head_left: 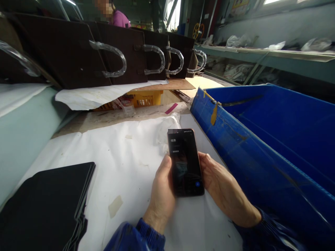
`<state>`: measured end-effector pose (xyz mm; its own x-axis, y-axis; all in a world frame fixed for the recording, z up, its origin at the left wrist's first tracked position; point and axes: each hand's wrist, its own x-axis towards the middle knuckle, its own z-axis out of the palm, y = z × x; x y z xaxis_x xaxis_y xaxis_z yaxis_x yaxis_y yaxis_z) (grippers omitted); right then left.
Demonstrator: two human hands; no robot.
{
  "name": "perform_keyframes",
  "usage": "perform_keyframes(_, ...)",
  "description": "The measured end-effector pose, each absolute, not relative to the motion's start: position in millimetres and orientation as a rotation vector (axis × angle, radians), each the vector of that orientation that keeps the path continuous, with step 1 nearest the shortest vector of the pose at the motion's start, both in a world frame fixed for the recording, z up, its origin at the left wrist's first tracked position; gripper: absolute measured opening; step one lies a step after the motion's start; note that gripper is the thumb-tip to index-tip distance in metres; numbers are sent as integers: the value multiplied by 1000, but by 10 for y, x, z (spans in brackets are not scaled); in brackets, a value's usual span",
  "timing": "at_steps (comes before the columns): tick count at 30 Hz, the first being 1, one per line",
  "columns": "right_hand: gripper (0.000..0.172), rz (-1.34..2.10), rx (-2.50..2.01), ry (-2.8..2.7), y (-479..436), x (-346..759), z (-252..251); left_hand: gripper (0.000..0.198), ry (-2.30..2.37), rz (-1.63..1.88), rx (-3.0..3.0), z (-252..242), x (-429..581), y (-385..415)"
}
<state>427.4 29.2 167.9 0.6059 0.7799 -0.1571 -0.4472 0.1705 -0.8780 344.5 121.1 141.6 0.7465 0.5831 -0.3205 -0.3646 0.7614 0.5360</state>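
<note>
A smartphone (pixel 185 167) with a dark screen is held upright above the white-covered table (pixel 125 150). Its screen shows a few lines of small text and a blue round button near the bottom right. My left hand (pixel 162 188) wraps round the phone's left side, thumb along the edge, its other fingers hidden behind. On the right edge, my right hand (pixel 225 188) is closed against the phone, with its fingertips partly out of sight behind it.
Flat black panels (pixel 47 198) lie stacked at left. A large blue bin (pixel 235 139) stands close on the right. Behind are dark brown bags (pixel 120 52) with plastic-wrapped handles and a yellow crate (pixel 148 98). A person in a purple top (pixel 120 19) is at the back.
</note>
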Motion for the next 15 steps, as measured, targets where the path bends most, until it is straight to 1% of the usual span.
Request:
perform_keyframes(5, 34, 903, -1067, -427, 285, 4285, 1637, 33, 485, 561, 484, 1462, 3451, 1212)
perform_keyframes(11, 34, 891, -1067, -437, 288, 4298, 1641, 34, 439, 551, 508, 1492, 3448, 1200)
perform_keyframes(15, 34, 866, -1110, -409, 278, 4292, 1623, 30, 442, 582, 526, 1472, 3458, 1204)
